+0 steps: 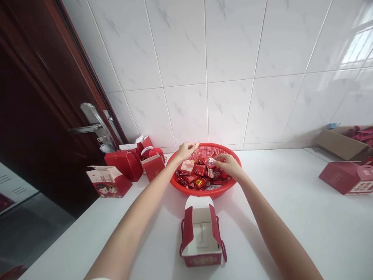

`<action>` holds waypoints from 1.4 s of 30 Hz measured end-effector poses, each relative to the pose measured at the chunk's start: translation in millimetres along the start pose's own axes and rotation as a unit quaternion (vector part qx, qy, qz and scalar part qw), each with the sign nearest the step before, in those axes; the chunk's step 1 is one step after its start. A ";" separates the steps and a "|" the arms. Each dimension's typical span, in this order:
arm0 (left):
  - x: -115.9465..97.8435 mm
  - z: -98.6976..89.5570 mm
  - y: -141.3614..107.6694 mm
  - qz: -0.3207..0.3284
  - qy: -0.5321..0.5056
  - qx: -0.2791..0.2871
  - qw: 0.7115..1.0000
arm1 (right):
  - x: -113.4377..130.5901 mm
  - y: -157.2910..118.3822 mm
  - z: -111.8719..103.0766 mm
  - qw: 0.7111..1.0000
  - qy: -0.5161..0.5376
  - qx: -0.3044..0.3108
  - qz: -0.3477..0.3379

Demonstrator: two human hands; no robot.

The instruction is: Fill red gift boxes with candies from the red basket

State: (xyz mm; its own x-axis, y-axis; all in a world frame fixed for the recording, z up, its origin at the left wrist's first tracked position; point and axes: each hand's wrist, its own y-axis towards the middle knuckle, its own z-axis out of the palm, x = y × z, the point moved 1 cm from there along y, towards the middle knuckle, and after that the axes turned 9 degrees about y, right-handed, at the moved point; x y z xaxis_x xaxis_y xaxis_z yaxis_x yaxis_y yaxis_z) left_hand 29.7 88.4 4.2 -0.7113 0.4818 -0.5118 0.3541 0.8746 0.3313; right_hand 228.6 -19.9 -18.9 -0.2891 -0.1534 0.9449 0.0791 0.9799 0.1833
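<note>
A red plastic basket point(236, 158) with a mesh wall holds many wrapped candies point(201, 170), mostly red. Over its back left rim is my left hand point(186, 151), fingers pinched around a small pale piece that I cannot make out. My right hand point(229, 165) reaches inside from the right, its fingertips closed on a red wrapped candy point(210, 161) with a white and blue print. In front of the basket stands an open red gift box point(201, 259) with cord handles; its flaps are up and its white inside shows. Neither hand touches this box.
Several red gift boxes point(124, 163) are grouped at the left, one with a cartoon print point(109, 182). At the right, a red box point(345, 177) lies near a cardboard carton point(339, 143) with dark red ribbons. A tiled wall point(186, 109) bounds the white table's back; a door handle point(86, 129) is at left.
</note>
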 end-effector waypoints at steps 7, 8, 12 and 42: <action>21.0 9.1 11.8 -0.045 0.082 -0.001 0.996 | -1.0 1.9 -0.2 1.000 0.027 0.004 0.008; 23.5 10.4 10.9 -0.051 0.099 0.003 0.994 | -2.5 3.2 -0.1 0.999 0.032 0.001 0.010; 29.9 12.6 7.1 -0.076 0.155 0.013 0.985 | -10.0 8.4 -1.9 0.998 0.043 -0.040 0.023; -1.1 31.4 -10.7 0.165 0.213 0.201 0.942 | -1.8 6.1 0.0 0.998 0.044 -0.042 0.036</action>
State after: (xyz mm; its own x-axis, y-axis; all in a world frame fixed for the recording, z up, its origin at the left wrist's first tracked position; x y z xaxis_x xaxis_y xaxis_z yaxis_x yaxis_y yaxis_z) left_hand 45.8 80.2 -23.7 -0.6713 0.7401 -0.0408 0.7387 0.6725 0.0452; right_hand 229.6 -13.6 -19.5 -0.1952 -0.0981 0.9758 0.1763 0.9753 0.1333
